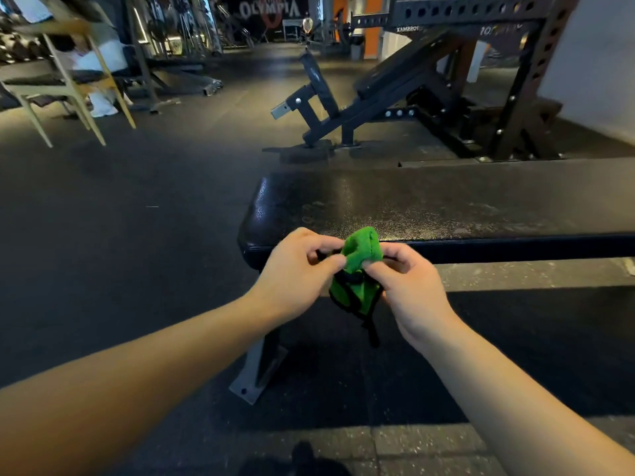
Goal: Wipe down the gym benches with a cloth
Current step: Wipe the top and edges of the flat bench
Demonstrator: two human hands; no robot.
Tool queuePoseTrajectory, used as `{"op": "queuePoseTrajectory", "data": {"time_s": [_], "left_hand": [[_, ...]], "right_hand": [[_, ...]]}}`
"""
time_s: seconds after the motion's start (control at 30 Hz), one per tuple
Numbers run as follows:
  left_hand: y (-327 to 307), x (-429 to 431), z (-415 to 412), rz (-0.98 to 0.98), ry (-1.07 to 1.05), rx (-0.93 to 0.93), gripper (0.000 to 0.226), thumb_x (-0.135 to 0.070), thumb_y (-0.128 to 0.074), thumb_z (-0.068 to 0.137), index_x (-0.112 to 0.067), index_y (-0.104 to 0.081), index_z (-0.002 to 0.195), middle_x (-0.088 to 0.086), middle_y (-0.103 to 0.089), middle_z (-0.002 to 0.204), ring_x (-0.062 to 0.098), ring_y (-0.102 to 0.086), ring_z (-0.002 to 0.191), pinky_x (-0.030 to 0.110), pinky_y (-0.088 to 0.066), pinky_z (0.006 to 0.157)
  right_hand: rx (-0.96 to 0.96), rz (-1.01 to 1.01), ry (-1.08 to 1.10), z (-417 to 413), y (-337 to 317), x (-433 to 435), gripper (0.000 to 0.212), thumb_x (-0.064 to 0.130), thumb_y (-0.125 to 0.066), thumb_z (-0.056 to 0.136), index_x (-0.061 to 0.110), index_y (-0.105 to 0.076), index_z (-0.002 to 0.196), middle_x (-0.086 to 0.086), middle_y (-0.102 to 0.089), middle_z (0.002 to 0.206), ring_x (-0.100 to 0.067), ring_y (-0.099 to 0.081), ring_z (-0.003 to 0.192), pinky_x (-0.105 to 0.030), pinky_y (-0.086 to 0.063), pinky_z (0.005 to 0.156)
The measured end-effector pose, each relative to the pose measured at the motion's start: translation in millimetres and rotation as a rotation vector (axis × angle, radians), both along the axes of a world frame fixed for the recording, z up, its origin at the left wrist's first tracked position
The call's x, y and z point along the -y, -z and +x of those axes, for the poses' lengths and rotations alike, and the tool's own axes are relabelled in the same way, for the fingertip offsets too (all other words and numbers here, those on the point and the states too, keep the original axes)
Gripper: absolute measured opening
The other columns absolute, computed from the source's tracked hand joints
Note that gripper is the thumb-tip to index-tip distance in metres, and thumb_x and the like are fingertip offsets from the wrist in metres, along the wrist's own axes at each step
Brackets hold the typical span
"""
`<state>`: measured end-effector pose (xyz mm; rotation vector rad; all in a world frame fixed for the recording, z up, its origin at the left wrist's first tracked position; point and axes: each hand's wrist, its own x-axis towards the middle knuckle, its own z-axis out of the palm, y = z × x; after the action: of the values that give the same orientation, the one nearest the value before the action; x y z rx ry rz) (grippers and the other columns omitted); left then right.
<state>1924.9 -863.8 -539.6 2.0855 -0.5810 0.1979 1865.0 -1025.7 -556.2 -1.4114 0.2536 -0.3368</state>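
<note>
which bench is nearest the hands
The flat bench, its near edge just behind the cloth. The incline bench stands farther back, its pad tilted up.

Flat bench pad (pixel 429 204): the top surface lies open along its visible length and can be reached from the near edge and the left end. Left hand (pixel 295 269) and right hand (pixel 409 286), pinching a green cloth (pixel 360 262), hang just before that near edge. Behind the pad, an incline bench (pixel 402 70) and power rack (pixel 536 80) close off the far side. The rubber floor (pixel 120 218) to the left is open; a wooden chair (pixel 37 91) stands well apart.
</note>
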Motion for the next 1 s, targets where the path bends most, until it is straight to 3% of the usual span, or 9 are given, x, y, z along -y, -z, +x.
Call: {"op": "queuePoseTrajectory", "data": {"time_s": [0.07,0.13,0.23,0.33,0.43,0.5,0.6,0.83,1.0], "left_hand": [[-4.5,-14.6,15.5,-0.020,-0.082,0.069,0.013,-0.023,-0.077,0.088,-0.032,-0.074,0.098,-0.011,-0.060,0.094,-0.002,-0.054,0.080,0.010,-0.041,0.081],[-4.5,-31.5,32.4,0.060,-0.175,0.139,0.012,-0.024,-0.075,0.088,-0.034,-0.070,0.091,-0.017,-0.054,0.092,0.002,-0.052,0.086,0.017,-0.042,0.087],[1.0,-51.5,50.6,0.312,-0.281,0.169,0.005,-0.033,-0.073,0.089,-0.034,-0.072,0.093,-0.018,-0.049,0.096,0.016,-0.048,0.103,0.034,-0.039,0.095],[6.8,-60.6,58.4,0.398,-0.268,0.147,0.013,-0.039,-0.072,0.090,-0.034,-0.072,0.102,-0.017,-0.048,0.102,0.016,-0.043,0.108,0.034,-0.034,0.096],[11.7,-64.4,62.6,0.367,-0.245,0.212,0.014,-0.039,-0.073,0.090,-0.032,-0.073,0.103,-0.017,-0.047,0.100,0.013,-0.040,0.103,0.033,-0.034,0.094],[14.5,-65.2,63.8,0.333,-0.234,0.216,0.014,-0.039,-0.073,0.090,-0.032,-0.073,0.103,-0.017,-0.048,0.100,0.009,-0.034,0.100,0.034,-0.034,0.096],[19.7,-65.7,66.4,0.305,-0.237,0.233,0.014,-0.038,-0.074,0.090,-0.032,-0.072,0.103,-0.016,-0.049,0.101,0.007,-0.032,0.100,0.036,-0.036,0.095],[22.3,-58.3,60.9,0.301,-0.255,0.252,0.008,-0.033,-0.072,0.088,-0.032,-0.068,0.095,-0.015,-0.052,0.101,0.012,-0.039,0.104,0.033,-0.024,0.088],[21.7,-45.8,50.3,0.312,-0.215,0.269,0.008,-0.031,-0.071,0.089,-0.033,-0.066,0.095,-0.015,-0.051,0.102,0.009,-0.036,0.104,0.031,-0.019,0.088]], "right_hand": [[0.031,-0.144,0.084,3.6,-23.7,3.0,0.020,0.001,-0.069,0.090,0.017,-0.074,0.102,-0.006,-0.078,0.091,-0.017,-0.073,0.086,-0.032,-0.059,0.080],[0.073,-0.335,0.180,13.8,-47.8,5.8,0.022,0.006,-0.067,0.091,0.023,-0.076,0.101,0.003,-0.077,0.089,-0.011,-0.072,0.088,-0.028,-0.059,0.077],[0.084,-0.646,0.274,48.9,-70.5,0.2,0.026,0.012,-0.062,0.092,0.026,-0.076,0.108,0.010,-0.073,0.101,-0.010,-0.064,0.097,-0.024,-0.047,0.083],[-0.037,-0.896,0.323,104.9,-66.5,-7.4,0.029,0.016,-0.058,0.096,0.027,-0.073,0.118,0.003,-0.070,0.115,-0.018,-0.060,0.108,-0.028,-0.045,0.088],[-0.208,-1.001,0.145,153.9,-53.7,-18.8,0.025,0.019,-0.059,0.099,0.030,-0.074,0.115,-0.003,-0.071,0.117,-0.028,-0.061,0.114,-0.039,-0.050,0.098],[-0.304,-1.124,-0.044,172.2,-49.7,-32.7,0.026,0.026,-0.059,0.102,0.034,-0.071,0.123,-0.002,-0.065,0.129,-0.028,-0.053,0.126,-0.044,-0.040,0.106],[-0.292,-1.298,-0.187,175.8,-50.3,-50.4,0.029,0.030,-0.057,0.103,0.036,-0.067,0.130,-0.002,-0.055,0.138,-0.028,-0.040,0.133,-0.052,-0.032,0.107],[-0.106,-1.392,-0.270,113.6,-44.7,-26.1,0.034,0.009,-0.053,0.102,0.029,-0.070,0.124,0.000,-0.055,0.130,-0.025,-0.041,0.125,-0.050,-0.033,0.104],[0.018,-1.464,-0.084,50.7,-20.8,7.2,0.030,0.001,-0.063,0.089,0.020,-0.075,0.108,-0.002,-0.058,0.108,-0.028,-0.048,0.107,-0.041,-0.033,0.084]]}}
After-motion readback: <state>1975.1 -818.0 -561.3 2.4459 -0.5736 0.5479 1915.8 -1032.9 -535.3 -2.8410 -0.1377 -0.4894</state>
